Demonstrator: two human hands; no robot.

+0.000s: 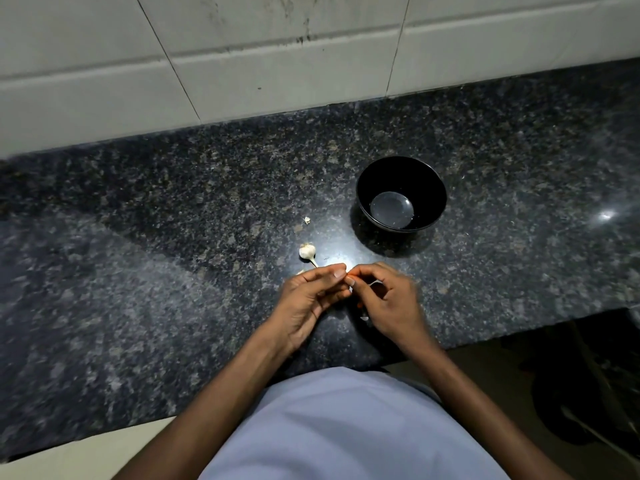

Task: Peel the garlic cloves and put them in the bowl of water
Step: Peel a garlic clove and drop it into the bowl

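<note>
Both hands meet over the dark granite counter (pixel 173 220) near its front edge. My left hand (pixel 311 296) and my right hand (pixel 388 299) pinch a small garlic clove (pixel 349 280) between their fingertips; the clove is mostly hidden, and a thin strip of white skin (pixel 374 283) sticks out by the right fingers. A garlic bulb (pixel 307 251) with its stalk lies just beyond the left hand. A black bowl (pixel 429 188) holding a little water stands behind and to the right of the hands.
Small bits of garlic skin lie on the counter, one (pixel 307 220) beyond the bulb and one (pixel 364 318) under the right hand. A white tiled wall (pixel 277 64) rises behind the counter. The counter's right end drops off to a dark floor area (pixel 571 375).
</note>
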